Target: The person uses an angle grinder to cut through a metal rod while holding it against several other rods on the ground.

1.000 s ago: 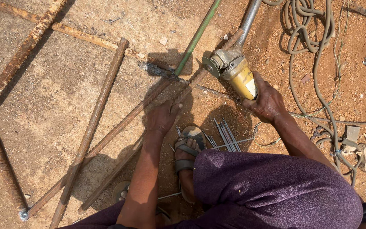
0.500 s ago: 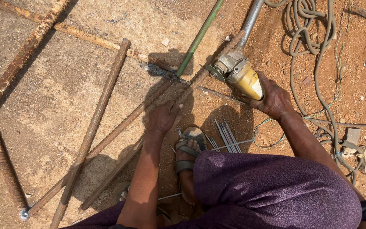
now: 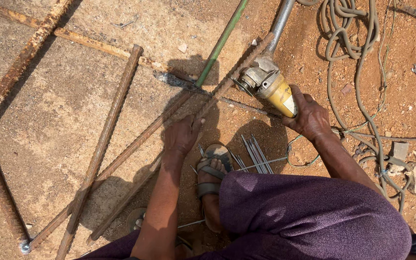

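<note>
Angle grinder (image 3: pixel 268 84) in right hand (image 3: pixel 310 117) shifted toward rebar (image 3: pixel 227 84); disc now at bar.

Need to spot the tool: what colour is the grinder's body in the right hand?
Yellow body with a grey metal head, on the angle grinder; clearest in the head view.

Grinder (image 3: pixel 270 86) right of rebar (image 3: pixel 203 108) — cable (image 3: pixel 357 72) farther right.

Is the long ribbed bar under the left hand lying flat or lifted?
Flat: the ribbed bar lies on the ground, with the left hand pressing on it.
</note>
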